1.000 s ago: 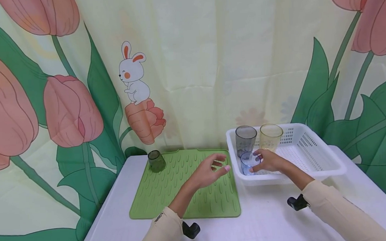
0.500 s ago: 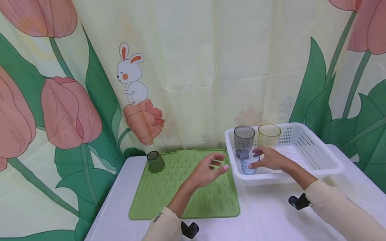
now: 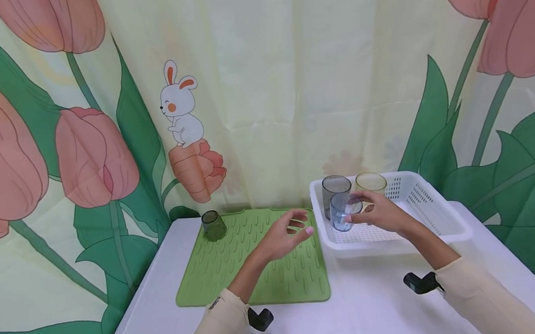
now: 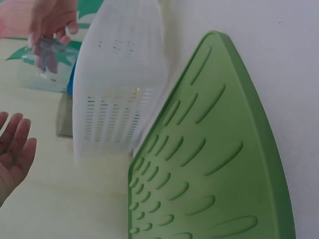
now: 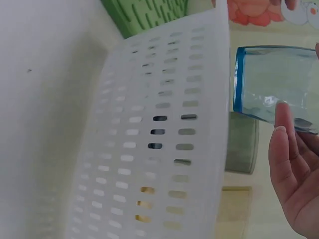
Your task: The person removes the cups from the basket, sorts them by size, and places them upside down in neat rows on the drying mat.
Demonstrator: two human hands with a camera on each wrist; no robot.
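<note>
Held by its sides in my right hand, a clear blue glass hangs at the left side of the white basket. In the right wrist view the blue glass is above the basket's rim, its thick blue base toward the basket. Behind it in the basket stand a grey glass and a yellow glass. My left hand hovers over the green mat, fingers loosely bent, holding nothing; in the left wrist view its fingers show at the left edge.
A small dark green glass stands at the mat's back left corner. The basket stands directly right of the mat on the white table. A patterned curtain hangs behind the table.
The blue glass has been lifted by my right hand from low in the basket up to about its rim. My left hand has stayed nearly still over the mat.
</note>
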